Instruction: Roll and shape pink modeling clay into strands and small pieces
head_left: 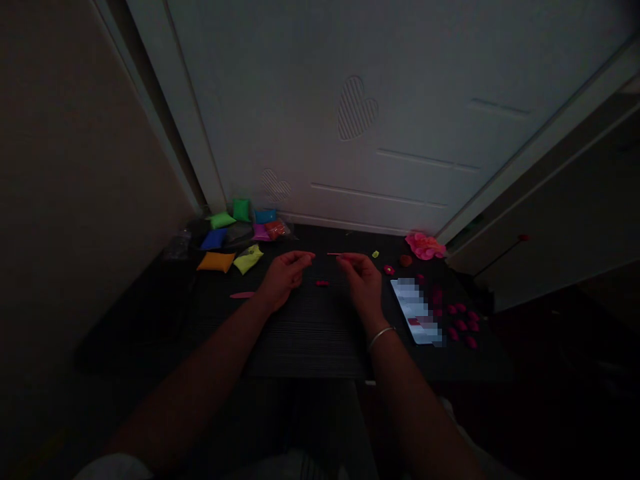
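Over the middle of the dark table, my right hand (361, 277) pinches a thin pink stick (333, 254) that points left. Facing it, a short gap away, is my left hand (286, 277), thumb and fingers pressed together; whatever sits between them is too small to make out. Below the gap, a small dark red piece (321, 283) lies on the table. Beside my left wrist, a flat pink tool (242, 295) rests partly behind the forearm. A small red flower-like piece (389, 270) and a yellow-green bit (375, 254) lie right of my right hand.
Coloured clay packets, among them an orange one (216, 261) and a green one (241, 210), cover the back left. On the right lie a lit phone (416, 312), several dark pink pieces (461, 325) and a pink flower (425, 246). A white panel (280, 100) stands behind the table (310, 340).
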Demonstrator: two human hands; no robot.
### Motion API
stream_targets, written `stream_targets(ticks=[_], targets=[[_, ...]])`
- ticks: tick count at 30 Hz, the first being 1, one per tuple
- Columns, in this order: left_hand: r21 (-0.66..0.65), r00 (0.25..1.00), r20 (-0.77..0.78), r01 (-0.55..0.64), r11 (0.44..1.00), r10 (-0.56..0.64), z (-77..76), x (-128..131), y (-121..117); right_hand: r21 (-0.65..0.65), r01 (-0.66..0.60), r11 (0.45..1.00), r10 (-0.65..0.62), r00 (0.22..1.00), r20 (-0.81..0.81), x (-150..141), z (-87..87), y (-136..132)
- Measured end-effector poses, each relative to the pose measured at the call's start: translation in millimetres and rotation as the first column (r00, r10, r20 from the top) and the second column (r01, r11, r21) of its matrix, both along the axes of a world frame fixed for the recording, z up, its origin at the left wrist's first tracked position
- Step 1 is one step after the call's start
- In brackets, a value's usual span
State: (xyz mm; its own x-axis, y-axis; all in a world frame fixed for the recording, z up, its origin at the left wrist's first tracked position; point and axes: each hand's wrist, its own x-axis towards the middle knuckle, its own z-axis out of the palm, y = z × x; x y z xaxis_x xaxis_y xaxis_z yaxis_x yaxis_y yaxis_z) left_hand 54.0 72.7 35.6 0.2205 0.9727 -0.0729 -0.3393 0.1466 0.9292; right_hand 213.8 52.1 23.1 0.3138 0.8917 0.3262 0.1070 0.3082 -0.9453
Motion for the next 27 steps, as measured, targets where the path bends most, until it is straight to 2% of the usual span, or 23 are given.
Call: stream_targets(ticks=[3,10,16,22,25,27], targets=[[-0.007,1.000,-0.009,0.003,1.000,-0.003,0.2,0.6,-0.1,-0.027,0.045,0.999,-0.045,0.999,-0.017,0.0,-1.4,0.9],[-0.024,1.000,0.001,0.012,1.000,-0.012,0.9,1.3,-0.2,0.008,-0.065,0.998,0.065,0.998,-0.021,-2.9,1.0,-2.2],[-0.010,1.000,-0.005,0.025,1.000,-0.025,0.5,1.1,-0.8,-0.071,-0.045,0.996,0.053,0.991,0.119,-1.4,1.5,-5.0],[0.003,1.000,-0.018,0.026,1.000,-0.026,-2.2,0.6,0.5,0.006,-0.005,1.000,0.003,0.980,0.198,1.4,0.2,-3.0],[0.035,0.996,-0.084,0.017,0.999,-0.014,-4.0,1.0,0.9,-0.065,0.013,0.998,0.000,0.979,0.205,0.7,1.9,-3.9],[0.106,0.980,-0.199,0.002,0.994,0.019,-5.5,1.5,1.2,-0.108,0.028,0.994,-0.004,0.976,0.219,0.9,2.8,-4.3]])
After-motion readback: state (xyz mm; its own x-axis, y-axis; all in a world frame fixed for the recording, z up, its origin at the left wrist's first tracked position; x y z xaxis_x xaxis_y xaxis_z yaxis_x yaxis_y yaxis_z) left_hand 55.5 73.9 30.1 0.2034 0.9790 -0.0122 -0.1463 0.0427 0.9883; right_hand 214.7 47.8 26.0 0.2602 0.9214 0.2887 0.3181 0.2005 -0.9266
